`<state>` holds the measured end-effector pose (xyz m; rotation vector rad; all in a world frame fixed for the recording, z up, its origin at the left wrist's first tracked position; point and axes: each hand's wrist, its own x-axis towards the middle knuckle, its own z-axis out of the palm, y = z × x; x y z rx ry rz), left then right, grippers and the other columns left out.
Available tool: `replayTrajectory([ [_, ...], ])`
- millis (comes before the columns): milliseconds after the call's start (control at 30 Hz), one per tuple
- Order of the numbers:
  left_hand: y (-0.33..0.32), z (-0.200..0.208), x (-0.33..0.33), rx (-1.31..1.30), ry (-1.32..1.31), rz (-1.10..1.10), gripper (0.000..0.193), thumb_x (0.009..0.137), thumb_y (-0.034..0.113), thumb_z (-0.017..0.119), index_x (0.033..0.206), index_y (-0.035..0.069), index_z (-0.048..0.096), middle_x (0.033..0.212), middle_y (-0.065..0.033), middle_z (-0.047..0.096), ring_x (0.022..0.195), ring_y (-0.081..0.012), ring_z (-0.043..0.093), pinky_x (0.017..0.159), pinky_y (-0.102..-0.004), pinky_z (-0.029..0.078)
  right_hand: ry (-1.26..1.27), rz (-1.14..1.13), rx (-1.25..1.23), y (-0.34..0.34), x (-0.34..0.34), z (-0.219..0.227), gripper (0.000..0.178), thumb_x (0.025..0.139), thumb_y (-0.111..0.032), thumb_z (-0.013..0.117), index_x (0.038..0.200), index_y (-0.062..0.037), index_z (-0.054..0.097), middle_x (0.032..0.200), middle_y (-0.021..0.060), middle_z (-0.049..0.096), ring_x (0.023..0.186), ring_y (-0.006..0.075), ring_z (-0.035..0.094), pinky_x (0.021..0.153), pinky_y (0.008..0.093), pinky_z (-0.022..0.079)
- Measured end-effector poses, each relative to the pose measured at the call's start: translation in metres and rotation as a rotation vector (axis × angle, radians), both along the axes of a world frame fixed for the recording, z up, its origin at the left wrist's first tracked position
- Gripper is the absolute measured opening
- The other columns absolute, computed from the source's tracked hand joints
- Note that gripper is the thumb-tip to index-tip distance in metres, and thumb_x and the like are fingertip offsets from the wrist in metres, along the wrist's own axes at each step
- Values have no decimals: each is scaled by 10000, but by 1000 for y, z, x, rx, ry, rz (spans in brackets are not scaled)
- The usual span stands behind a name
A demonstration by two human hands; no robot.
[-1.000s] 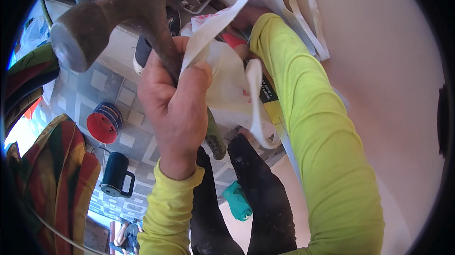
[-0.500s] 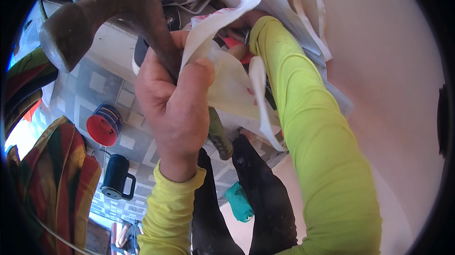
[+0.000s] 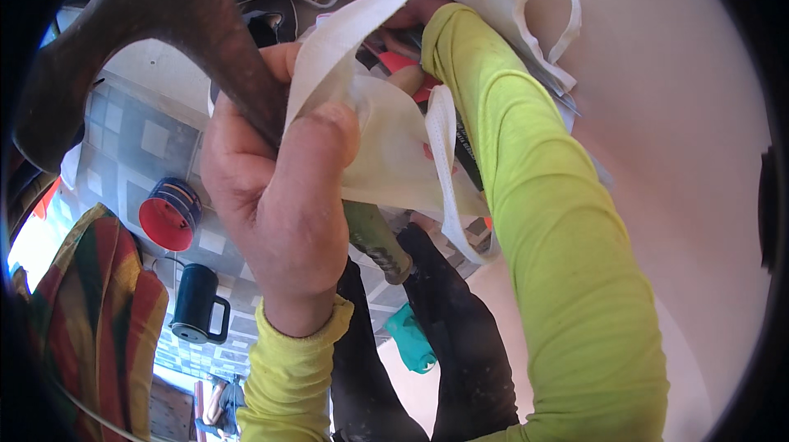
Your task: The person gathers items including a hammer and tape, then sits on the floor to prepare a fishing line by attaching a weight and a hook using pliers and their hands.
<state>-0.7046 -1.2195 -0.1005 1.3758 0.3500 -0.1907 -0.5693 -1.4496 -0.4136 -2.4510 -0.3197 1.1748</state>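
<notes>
My left hand (image 3: pixel 283 171) is closed around a hammer (image 3: pixel 123 10) just below its dark, worn metal head. The handle's greenish grip end (image 3: pixel 380 246) comes out below the hand. Between thumb and fingers the same hand pinches the edge of a white cloth bag (image 3: pixel 390 146), whose mouth is spread. My right hand (image 3: pixel 411 13) reaches into the bag at the upper middle, with its fingers mostly hidden by the bag and sleeve. Something red (image 3: pixel 399 64) and dark items show inside the bag, too covered to name. A loose bag strap (image 3: pixel 444 171) hangs beside my right sleeve.
A red-lined blue bucket (image 3: pixel 168 216) and a dark kettle-like jug (image 3: pixel 197 302) stand on the tiled floor at left. Striped cloth (image 3: pixel 99 294) lies at far left. Shoes (image 3: pixel 271 23) sit behind the hammer. A green cloth (image 3: pixel 411 339) lies between my legs. A pale wall (image 3: pixel 674 129) rises at right.
My left hand has moved left with the hammer, whose head now looms larger and partly leaves the picture. The bag's edge shifts along with it. My right arm has moved slightly up and left.
</notes>
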Motion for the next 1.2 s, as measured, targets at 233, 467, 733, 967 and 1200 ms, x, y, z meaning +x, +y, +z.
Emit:
replayTrajectory([
  [233,-1,2,-5,-56,23,-72,371,842,102,551,1178,-52,577,1013,-108,659,894,-144,615,840,-268,478,-32,53,-43,7,-16,25,315,941,-306,503,1118,-95,656,952,93,731,847,225,659,853,381,501],
  [467,-19,7,-29,-248,66,-80,230,817,-17,564,1045,-34,543,811,10,539,701,-36,469,625,-180,375,-45,194,-104,22,-26,60,318,936,-306,512,1116,-88,655,955,95,730,846,221,658,852,378,501],
  [733,-13,26,-38,-275,260,-168,225,792,29,536,1011,-22,556,925,-81,652,810,-127,594,816,-272,455,-48,273,-151,29,-32,77,321,929,-306,523,1114,-79,655,958,98,729,846,216,657,850,374,501],
  [967,-24,19,-61,-486,220,-101,313,863,18,552,1155,-45,460,950,-50,502,798,-95,467,711,-228,403,-51,356,-108,55,-41,81,325,924,-306,532,1113,-72,655,961,100,728,845,212,657,849,370,502],
  [1200,-31,28,-63,-449,302,-11,266,790,22,515,1050,-34,532,1005,-101,631,879,-112,563,811,-275,460,-25,447,-44,92,-60,71,329,918,-305,541,1111,-65,655,964,103,727,844,209,656,847,367,502],
])
